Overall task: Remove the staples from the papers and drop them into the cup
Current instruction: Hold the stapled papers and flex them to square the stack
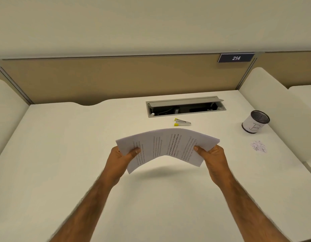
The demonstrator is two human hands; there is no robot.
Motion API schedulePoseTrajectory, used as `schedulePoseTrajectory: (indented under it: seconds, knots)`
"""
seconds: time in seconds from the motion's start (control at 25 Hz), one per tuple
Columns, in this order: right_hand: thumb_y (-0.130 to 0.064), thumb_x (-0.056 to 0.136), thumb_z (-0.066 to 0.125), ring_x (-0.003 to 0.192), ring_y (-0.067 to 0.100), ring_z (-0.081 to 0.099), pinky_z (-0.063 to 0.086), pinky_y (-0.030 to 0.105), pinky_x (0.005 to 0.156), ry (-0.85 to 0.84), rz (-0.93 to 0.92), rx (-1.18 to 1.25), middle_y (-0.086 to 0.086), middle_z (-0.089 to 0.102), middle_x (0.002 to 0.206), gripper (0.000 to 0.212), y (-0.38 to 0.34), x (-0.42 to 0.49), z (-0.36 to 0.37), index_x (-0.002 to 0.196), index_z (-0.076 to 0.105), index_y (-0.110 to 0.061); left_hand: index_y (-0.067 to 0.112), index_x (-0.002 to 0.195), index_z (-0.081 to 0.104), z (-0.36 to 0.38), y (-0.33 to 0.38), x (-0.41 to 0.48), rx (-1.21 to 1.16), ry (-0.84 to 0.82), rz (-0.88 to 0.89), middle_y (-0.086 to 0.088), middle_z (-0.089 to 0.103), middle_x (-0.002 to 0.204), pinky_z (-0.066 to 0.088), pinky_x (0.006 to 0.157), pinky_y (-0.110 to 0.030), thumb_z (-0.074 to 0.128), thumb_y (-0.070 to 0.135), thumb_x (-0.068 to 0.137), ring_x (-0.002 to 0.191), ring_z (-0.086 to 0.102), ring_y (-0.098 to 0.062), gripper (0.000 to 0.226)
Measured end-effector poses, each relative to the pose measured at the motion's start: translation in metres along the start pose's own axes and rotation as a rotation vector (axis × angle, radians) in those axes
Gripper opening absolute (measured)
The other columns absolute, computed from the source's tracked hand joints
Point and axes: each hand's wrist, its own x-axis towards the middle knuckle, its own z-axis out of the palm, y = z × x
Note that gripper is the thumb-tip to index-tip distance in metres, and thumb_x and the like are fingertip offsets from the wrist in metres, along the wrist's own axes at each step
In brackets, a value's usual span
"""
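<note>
Papers (167, 145): bowed stack above desk (64, 154) centre, pinched by our left hand (124, 158) and right hand (213, 158). Cup (255, 124): right edge. We should lay the stack flat.

The papers (166, 145) are seen as white, printed with columns of fine black text, some lines bolder. The desk (81, 137) is rendered in plain off-white, and the partition (116, 77) behind it in flat tan. The cup (255, 124) is made of black mesh and wrapped in a white label marked with a hand-drawn black letter, possibly a "B". The staple remover (182, 122) is coloured silver-grey with yellow tips. A dark navy sign (236, 58) bears white numerals "214". A patch of dark scribbles (259, 147) is visible on the desk. The cable tray (185, 106) is grey outside and black inside.
</note>
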Motion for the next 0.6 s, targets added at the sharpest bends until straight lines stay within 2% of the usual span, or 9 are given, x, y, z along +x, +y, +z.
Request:
schedulePoseTrajectory:
  seconds: [0.2, 0.36, 0.4, 0.48, 0.56, 0.6]
  knots:
    - [-0.005, 0.090, 0.070, 0.091, 0.011, 0.073, 0.058, 0.021, 0.076, -0.004, -0.024, -0.004, -0.003, 0.078, 0.101, 0.029, 0.006, 0.001, 0.005, 0.106, 0.073, -0.029, 0.048, 0.095, 0.080, 0.000, -0.008, 0.001, 0.002, 0.072, 0.040, 0.011, 0.082, 0.094, 0.060, 0.078, -0.030, 0.077, 0.041, 0.080, 0.085, 0.076, -0.006, 0.017]
    - [-0.002, 0.086, 0.065, 0.087, 0.008, 0.071, 0.056, 0.018, 0.071, -0.030, -0.019, -0.066, -0.007, 0.078, 0.094, 0.030, 0.012, 0.001, 0.002, 0.097, 0.074, -0.028, 0.032, 0.112, 0.080, -0.006, -0.028, -0.001, -0.019, 0.028, 0.020, 0.005, 0.082, 0.106, 0.062, 0.074, -0.026, 0.086, 0.053, 0.071, 0.097, 0.078, -0.013, 0.046]
    - [-0.002, 0.085, 0.062, 0.086, 0.010, 0.070, 0.055, 0.019, 0.069, -0.039, -0.010, -0.104, -0.007, 0.077, 0.091, 0.029, 0.016, 0.000, 0.001, 0.095, 0.074, -0.026, 0.030, 0.113, 0.079, -0.003, -0.034, -0.002, -0.011, 0.021, -0.007, 0.006, 0.082, 0.106, 0.061, 0.074, -0.025, 0.087, 0.048, 0.075, 0.100, 0.077, -0.016, 0.043]
    - [0.001, 0.088, 0.059, 0.083, 0.016, 0.068, 0.054, 0.021, 0.067, -0.009, 0.032, -0.163, -0.006, 0.076, 0.085, 0.031, 0.026, -0.003, 0.002, 0.091, 0.073, -0.026, 0.033, 0.108, 0.079, 0.004, -0.047, -0.006, 0.007, 0.027, -0.053, 0.011, 0.083, 0.101, 0.059, 0.073, -0.022, 0.082, 0.032, 0.090, 0.098, 0.077, -0.016, 0.018]
    - [0.002, 0.094, 0.058, 0.082, 0.016, 0.069, 0.054, 0.021, 0.067, 0.037, 0.054, -0.165, -0.009, 0.075, 0.083, 0.033, 0.032, -0.004, 0.003, 0.090, 0.071, -0.029, 0.041, 0.099, 0.080, 0.010, -0.048, -0.009, 0.022, 0.027, -0.037, 0.014, 0.082, 0.097, 0.058, 0.069, -0.019, 0.075, 0.024, 0.097, 0.091, 0.077, -0.008, 0.018]
    - [0.001, 0.095, 0.059, 0.080, 0.013, 0.070, 0.054, 0.020, 0.066, 0.048, 0.050, -0.158, -0.010, 0.075, 0.083, 0.033, 0.032, -0.004, 0.002, 0.091, 0.072, -0.029, 0.044, 0.098, 0.081, 0.010, -0.046, -0.009, 0.023, 0.025, -0.034, 0.013, 0.082, 0.097, 0.058, 0.069, -0.017, 0.076, 0.028, 0.097, 0.089, 0.077, -0.005, 0.017]
